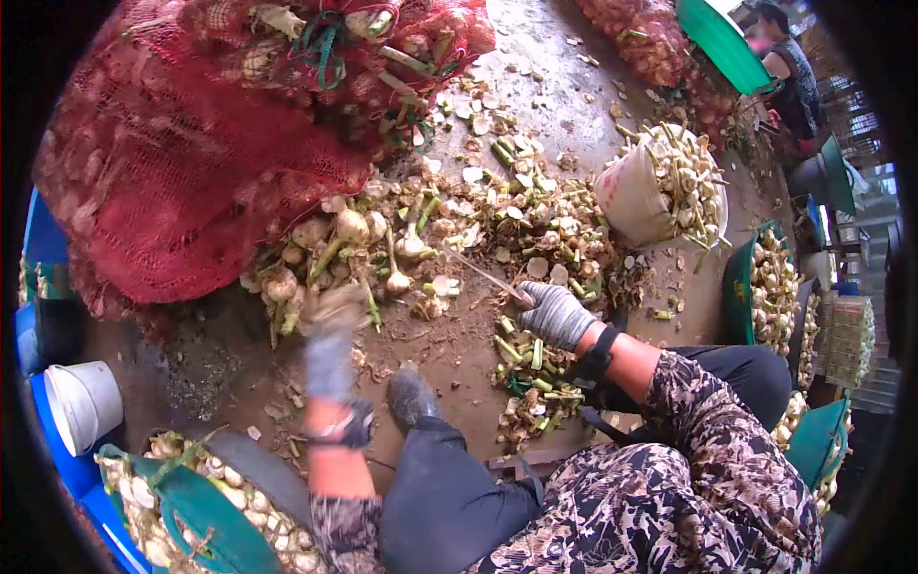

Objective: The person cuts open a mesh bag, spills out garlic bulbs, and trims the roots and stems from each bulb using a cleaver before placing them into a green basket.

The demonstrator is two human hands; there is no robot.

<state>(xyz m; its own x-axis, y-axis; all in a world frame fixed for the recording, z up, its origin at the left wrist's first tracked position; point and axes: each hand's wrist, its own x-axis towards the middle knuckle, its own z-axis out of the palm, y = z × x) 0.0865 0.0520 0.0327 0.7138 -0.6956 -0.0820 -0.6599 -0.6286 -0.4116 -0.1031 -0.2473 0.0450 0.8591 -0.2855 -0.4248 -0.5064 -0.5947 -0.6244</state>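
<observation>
My right hand [555, 314], in a grey knit glove, is closed around the handle of a knife. The thin blade of the knife [481, 275] points up and left over the littered ground. My left hand [330, 359], also gloved, is smeared by motion at the near edge of a pile of garlic bulbs [352, 228] with stalks. Whether its fingers hold anything does not show. Cut green stalks and peelings [535, 368] lie beneath and beside my right hand.
A red mesh sack [220, 172] of garlic rises at upper left. A white sack [631, 201] of trimmed garlic stands at right, near a green basket [741, 287]. Another green basket [191, 507] and white bucket [86, 407] are at lower left. A person [789, 72] is at upper right.
</observation>
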